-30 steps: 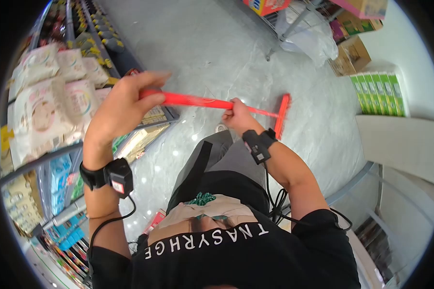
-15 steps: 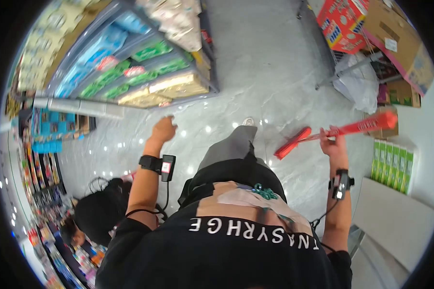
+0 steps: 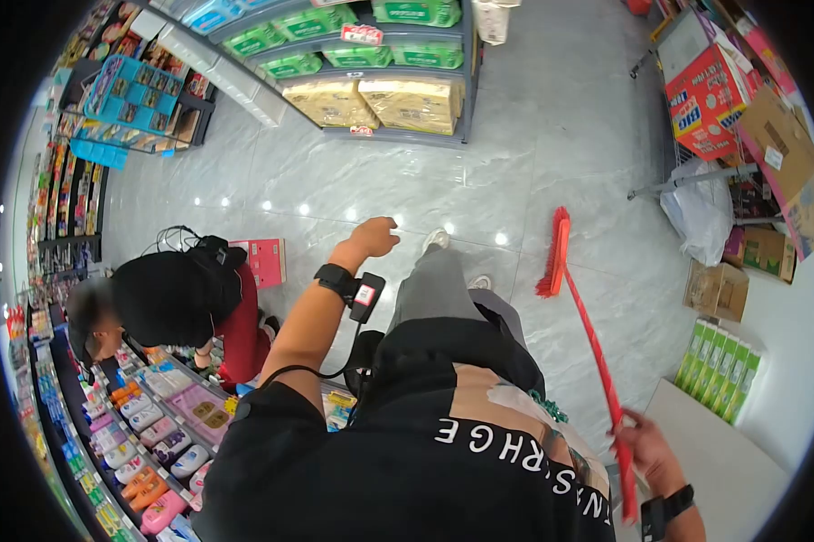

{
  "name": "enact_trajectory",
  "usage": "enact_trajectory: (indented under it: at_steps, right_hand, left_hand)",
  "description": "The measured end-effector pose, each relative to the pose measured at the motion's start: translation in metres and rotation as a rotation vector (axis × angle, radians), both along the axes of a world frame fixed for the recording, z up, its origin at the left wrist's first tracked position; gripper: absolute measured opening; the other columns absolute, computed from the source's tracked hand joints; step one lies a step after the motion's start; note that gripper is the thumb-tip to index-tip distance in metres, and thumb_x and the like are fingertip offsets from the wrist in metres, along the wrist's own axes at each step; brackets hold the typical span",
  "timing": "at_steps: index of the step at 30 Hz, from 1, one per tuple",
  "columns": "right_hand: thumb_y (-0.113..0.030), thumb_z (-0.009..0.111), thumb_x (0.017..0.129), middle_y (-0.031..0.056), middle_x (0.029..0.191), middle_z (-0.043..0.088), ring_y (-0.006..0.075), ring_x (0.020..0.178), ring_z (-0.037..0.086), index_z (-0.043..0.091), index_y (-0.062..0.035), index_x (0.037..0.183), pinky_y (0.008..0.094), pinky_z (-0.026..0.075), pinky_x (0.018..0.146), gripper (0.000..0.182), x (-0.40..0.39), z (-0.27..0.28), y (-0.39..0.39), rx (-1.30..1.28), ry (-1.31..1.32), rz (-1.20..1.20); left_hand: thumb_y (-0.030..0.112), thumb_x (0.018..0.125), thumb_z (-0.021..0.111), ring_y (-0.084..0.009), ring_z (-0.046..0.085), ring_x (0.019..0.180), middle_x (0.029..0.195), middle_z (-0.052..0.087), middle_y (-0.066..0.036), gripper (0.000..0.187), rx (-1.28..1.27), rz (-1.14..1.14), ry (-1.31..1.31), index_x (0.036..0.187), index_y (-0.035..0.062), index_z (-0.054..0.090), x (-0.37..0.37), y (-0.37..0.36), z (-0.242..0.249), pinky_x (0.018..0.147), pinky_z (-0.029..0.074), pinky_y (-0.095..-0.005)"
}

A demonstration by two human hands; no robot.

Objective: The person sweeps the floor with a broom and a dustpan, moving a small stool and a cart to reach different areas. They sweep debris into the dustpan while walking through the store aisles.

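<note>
My left hand (image 3: 374, 238) is out over the tiled floor with its fingers loosely curled, and nothing shows in it. A dark band with a small box is strapped to that wrist. On the right, my right hand (image 3: 644, 444) is closed round the red handle of a broom (image 3: 593, 348), near its upper end. The broom's red head, with its bristles, rests on the floor ahead of my feet and to the right. The handle slants from the head back to my hand.
A person in black and red (image 3: 177, 298) crouches at left beside shelves of bottles (image 3: 163, 443). Ahead stands a shelf of tissue packs (image 3: 384, 126). At right are a cart with boxes (image 3: 710, 99), a carton (image 3: 714, 291), green packs (image 3: 719, 370) and a white panel (image 3: 696, 434).
My right hand has come back toward my body, and the broom has swung from nearly level to a steep slant. My view has turned, and the crouching person shows more fully.
</note>
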State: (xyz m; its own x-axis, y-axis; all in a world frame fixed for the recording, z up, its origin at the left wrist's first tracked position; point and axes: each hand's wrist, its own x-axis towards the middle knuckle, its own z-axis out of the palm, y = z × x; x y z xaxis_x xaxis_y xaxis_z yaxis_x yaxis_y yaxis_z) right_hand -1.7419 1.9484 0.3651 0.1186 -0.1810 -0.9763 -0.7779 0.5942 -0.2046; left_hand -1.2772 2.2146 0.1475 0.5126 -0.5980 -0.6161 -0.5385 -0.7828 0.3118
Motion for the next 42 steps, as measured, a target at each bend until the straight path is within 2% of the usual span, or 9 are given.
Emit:
enact_trajectory:
  at_steps: [2, 7, 10, 14, 17, 20, 24, 35, 42]
  right_hand:
    - [-0.003, 0.061, 0.068, 0.0133, 0.077, 0.056, 0.0199, 0.065, 0.057, 0.027, 0.0035, 0.122, 0.0294, 0.046, 0.052, 0.063, -0.046, -0.02, 0.015, 0.012, -0.082, 0.398]
    - [-0.001, 0.059, 0.066, 0.007, 0.068, 0.053, 0.0164, 0.053, 0.051, 0.043, 0.0033, 0.106, 0.0284, 0.042, 0.046, 0.044, -0.023, -0.052, 0.061, 0.162, 0.321, 0.124]
    - [-0.007, 0.055, 0.071, 0.0054, 0.063, 0.052, 0.0135, 0.051, 0.051, 0.045, -0.0017, 0.085, 0.0272, 0.04, 0.042, 0.017, 0.014, -0.093, 0.068, 0.238, 0.217, 0.411]
    - [-0.015, 0.062, 0.065, 0.0035, 0.049, 0.047, 0.0129, 0.041, 0.046, 0.052, -0.0007, 0.066, 0.0263, 0.038, 0.038, 0.017, 0.04, -0.136, 0.085, -0.364, 0.386, 0.742]
    - [-0.027, 0.055, 0.07, 0.0167, 0.063, 0.057, 0.028, 0.06, 0.059, 0.057, 0.0025, 0.077, 0.0351, 0.045, 0.053, 0.03, 0.05, -0.13, 0.074, -0.571, 0.466, 1.052]
    - [-0.038, 0.046, 0.075, 0.0195, 0.075, 0.058, 0.0339, 0.075, 0.057, 0.057, -0.0008, 0.081, 0.0394, 0.045, 0.064, 0.039, 0.117, -0.111, 0.08, -0.646, 0.523, 1.251]
    - [-0.043, 0.034, 0.081, 0.0182, 0.081, 0.058, 0.0344, 0.078, 0.056, 0.057, -0.0046, 0.084, 0.0421, 0.044, 0.069, 0.045, 0.235, -0.13, 0.095, -0.777, 0.418, 1.464]
    - [-0.024, 0.036, 0.079, 0.0084, 0.104, 0.054, 0.0265, 0.097, 0.051, 0.05, -0.0183, 0.107, 0.0393, 0.041, 0.078, 0.032, 0.63, -0.261, 0.227, -0.865, -0.252, 1.717]
    - [-0.025, 0.04, 0.077, 0.01, 0.1, 0.056, 0.028, 0.095, 0.052, 0.058, -0.0171, 0.097, 0.0368, 0.042, 0.079, 0.028, 0.674, -0.275, 0.247, -0.828, -0.116, 1.644]
  left_hand:
    - [0.024, 0.072, 0.055, -0.0288, 0.053, 0.09, 0.092, 0.057, -0.015, 0.036, -0.06, 0.053, 0.02, 0.102, 0.0044, 0.053, -0.004, 0.006, -0.004, 0.079, 0.041, -0.0349]
    - [0.022, 0.073, 0.054, -0.0284, 0.054, 0.087, 0.088, 0.059, -0.015, 0.036, -0.076, 0.143, 0.033, 0.104, 0.0058, 0.052, -0.004, 0.05, -0.008, 0.077, 0.042, -0.0347]
    - [0.022, 0.072, 0.055, -0.0295, 0.055, 0.084, 0.087, 0.059, -0.016, 0.035, -0.11, 0.17, 0.015, 0.101, 0.005, 0.053, 0.004, 0.111, -0.032, 0.075, 0.042, -0.0359]
    - [0.022, 0.07, 0.056, -0.0306, 0.056, 0.081, 0.086, 0.058, -0.018, 0.034, -0.108, 0.319, 0.017, 0.098, 0.0029, 0.055, 0.027, 0.21, -0.028, 0.073, 0.043, -0.0368]
    - [0.022, 0.069, 0.057, -0.0312, 0.055, 0.083, 0.086, 0.058, -0.018, 0.033, -0.077, 0.456, -0.019, 0.096, 0.0027, 0.056, 0.044, 0.296, -0.032, 0.074, 0.043, -0.0365]
    - [0.021, 0.069, 0.056, -0.0311, 0.055, 0.086, 0.088, 0.058, -0.018, 0.033, 0.11, 0.548, -0.091, 0.096, 0.0028, 0.056, 0.052, 0.358, -0.035, 0.077, 0.042, -0.0359]
    - [0.021, 0.07, 0.054, -0.0308, 0.055, 0.085, 0.087, 0.059, -0.018, 0.033, 0.076, 0.692, -0.079, 0.098, 0.0042, 0.056, 0.053, 0.399, -0.039, 0.076, 0.043, -0.0354]
    - [0.023, 0.068, 0.056, -0.0301, 0.056, 0.083, 0.087, 0.058, -0.018, 0.033, 0.028, 1.117, 0.141, 0.095, 0.0036, 0.057, -0.029, 0.446, -0.033, 0.076, 0.043, -0.0343]
    - [0.022, 0.068, 0.056, -0.0292, 0.057, 0.081, 0.085, 0.059, -0.018, 0.034, 0.089, 1.158, 0.174, 0.096, 0.0026, 0.057, -0.059, 0.461, -0.032, 0.075, 0.043, -0.034]
